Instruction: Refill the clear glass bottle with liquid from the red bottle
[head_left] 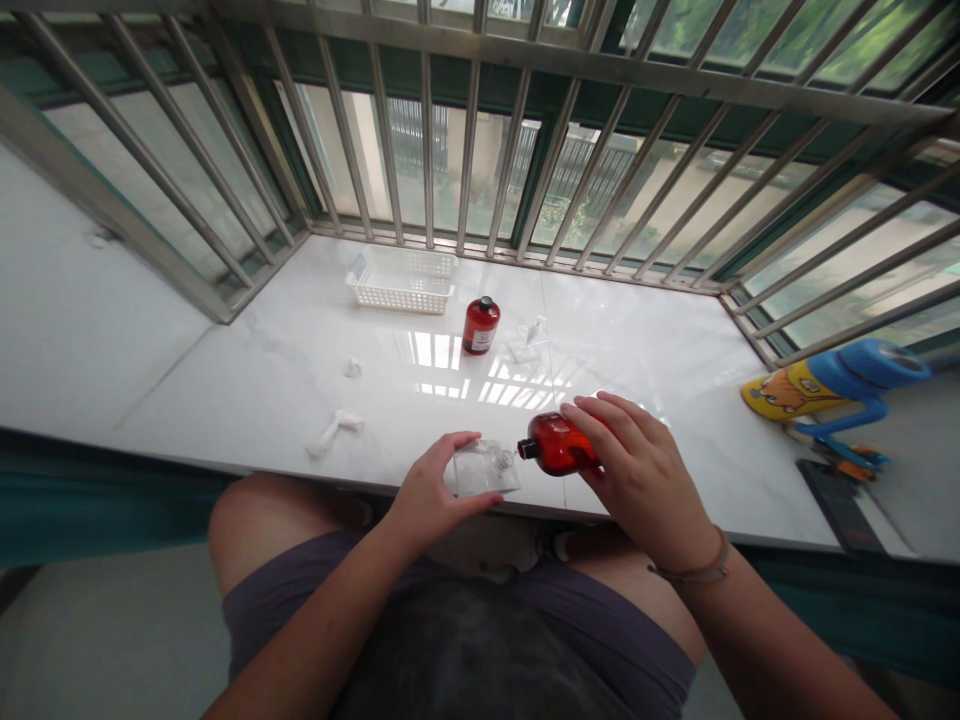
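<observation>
My left hand point(439, 492) grips a clear, square-sided bottle point(480, 472) near the front edge of the sill, thumb and fingers on opposite sides. The clear bottle's open neck faces right. From the right, my right hand point(637, 460) holds a red translucent bottle point(561, 443) tipped on its side. Its black, uncapped neck points left, very close to the mouth of the clear bottle; whether the two touch I cannot tell. Farther back stands another red bottle point(481, 328), upright, with a black cap and a white label.
On the white marble sill point(247, 390) are a white plastic basket point(402, 290), a white pump top point(335, 432), a small white piece point(353, 368) and clear plastic pieces point(529, 340). At right lie a blue-and-yellow water bottle point(832, 380) and a dark phone point(831, 500). Metal bars point(427, 150) enclose the back.
</observation>
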